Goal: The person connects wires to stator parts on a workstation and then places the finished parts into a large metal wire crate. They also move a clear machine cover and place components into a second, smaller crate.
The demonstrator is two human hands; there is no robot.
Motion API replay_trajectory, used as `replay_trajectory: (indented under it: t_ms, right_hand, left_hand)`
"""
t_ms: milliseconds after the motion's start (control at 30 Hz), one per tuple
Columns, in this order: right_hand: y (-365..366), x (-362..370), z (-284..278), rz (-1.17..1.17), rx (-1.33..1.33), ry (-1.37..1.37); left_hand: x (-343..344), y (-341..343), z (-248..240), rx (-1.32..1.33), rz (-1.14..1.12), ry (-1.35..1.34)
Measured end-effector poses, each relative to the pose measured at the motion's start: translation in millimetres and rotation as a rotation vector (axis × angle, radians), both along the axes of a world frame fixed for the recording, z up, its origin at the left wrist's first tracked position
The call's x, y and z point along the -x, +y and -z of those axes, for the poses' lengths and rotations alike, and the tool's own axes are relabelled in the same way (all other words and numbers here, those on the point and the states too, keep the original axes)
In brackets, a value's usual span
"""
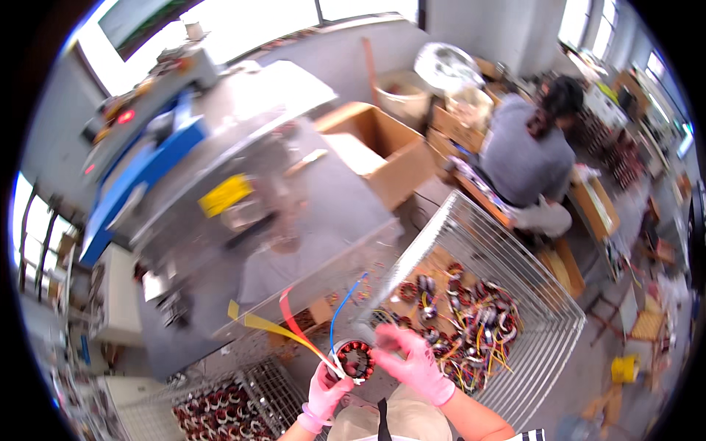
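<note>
My left hand, in a pink glove, is closed on the lower left edge of a motor stator. The stator is a small ring with dark slots and reddish windings around an open middle. From its left side rise a yellow lead, a red lead and a blue lead, with white sleeving near the ring. Just right of the stator is my right hand, also pink-gloved, its fingers apart and slightly blurred. I see nothing held in it; whether a fingertip touches the ring, I cannot tell.
A wire basket at right holds a heap of wound stators. Another wire crate with stators sits lower left. Ahead left stands a grey worktable beside a cardboard box. A seated person works beyond the basket.
</note>
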State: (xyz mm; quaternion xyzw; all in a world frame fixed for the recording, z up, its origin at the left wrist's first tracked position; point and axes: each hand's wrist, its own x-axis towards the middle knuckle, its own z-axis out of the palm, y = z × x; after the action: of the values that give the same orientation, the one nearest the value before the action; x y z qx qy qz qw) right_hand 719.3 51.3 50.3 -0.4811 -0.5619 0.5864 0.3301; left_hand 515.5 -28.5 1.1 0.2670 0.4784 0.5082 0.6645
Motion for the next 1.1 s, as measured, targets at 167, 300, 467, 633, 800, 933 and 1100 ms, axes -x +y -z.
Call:
replay_trajectory:
  t_ms: [167, 300, 467, 633, 800, 933, 1100]
  right_hand:
    - [-29.8, 121.2, -13.4, -0.543, 0.362, 0.303]
    - [-68.4, 193.7, -43.4, -0.764, 0.101, -0.018]
    - [-83.5, 245.0, -75.3, -0.887, -0.128, -0.247]
    - [-70.3, 291.5, -83.2, -1.014, -0.253, -0.388]
    - [-31.3, 291.3, -80.4, -0.999, -0.367, -0.242]
    - [9.5, 278.1, -83.3, -1.069, -0.616, -0.203]
    - [44.7, 300.1, -72.4, -0.747, -0.319, -0.184]
  left_hand:
    - [82.5, -77.7, -50.5, -0.141, 0.017, -0.363]
    - [151.8, -145.7, -49.7, 0.017, -0.123, 0.131]
    - [197.1, -162.1, -47.7, -0.245, -0.546, 0.025]
    - [201.0, -125.9, -70.0, -0.341, -0.711, 0.139]
    - [273.0, -96.1, -62.9, -0.599, -1.256, -0.639]
    - [363.8, -151.5, -61.7, -0.824, -1.353, -0.299]
    - [383.0, -169.5, -75.1, -0.051, -1.203, 0.688]
